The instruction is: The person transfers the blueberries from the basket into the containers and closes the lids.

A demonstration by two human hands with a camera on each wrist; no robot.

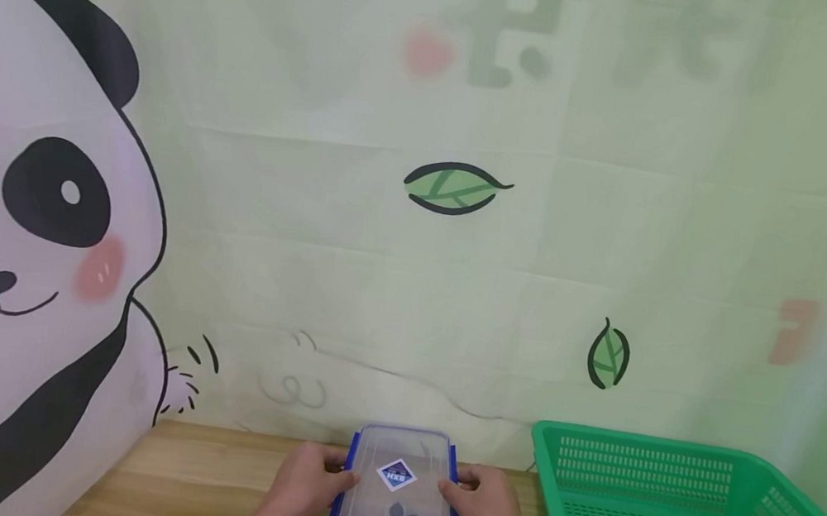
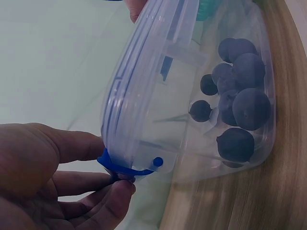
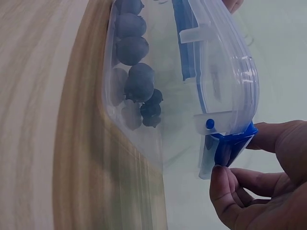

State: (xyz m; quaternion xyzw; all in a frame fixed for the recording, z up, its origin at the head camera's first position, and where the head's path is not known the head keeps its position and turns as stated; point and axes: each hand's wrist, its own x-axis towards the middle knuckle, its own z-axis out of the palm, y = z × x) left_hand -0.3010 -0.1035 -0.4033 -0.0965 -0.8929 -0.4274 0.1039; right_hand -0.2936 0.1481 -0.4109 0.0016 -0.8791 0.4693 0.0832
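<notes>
A clear plastic food container point(image 1: 371, 495) with a blue-edged lid stands on the wooden table, a diamond-shaped label on top. Several dark, round blueberries point(image 2: 249, 110) lie on its bottom, seen through the wall. My left hand point(image 1: 310, 481) is at the left side, thumb on the lid's edge, and its fingers pinch a blue latch point(image 2: 127, 168) there. On the opposite side my right hand point(image 1: 489, 502) pinches the other blue latch point(image 3: 233, 146), which stands angled out from the wall in the right wrist view.
A green plastic basket point(image 1: 558, 500) with slotted sides stands to the right of the container. Behind the wooden table point(image 1: 213, 471) hangs a pale green backdrop point(image 1: 314, 199) printed with a panda and leaves.
</notes>
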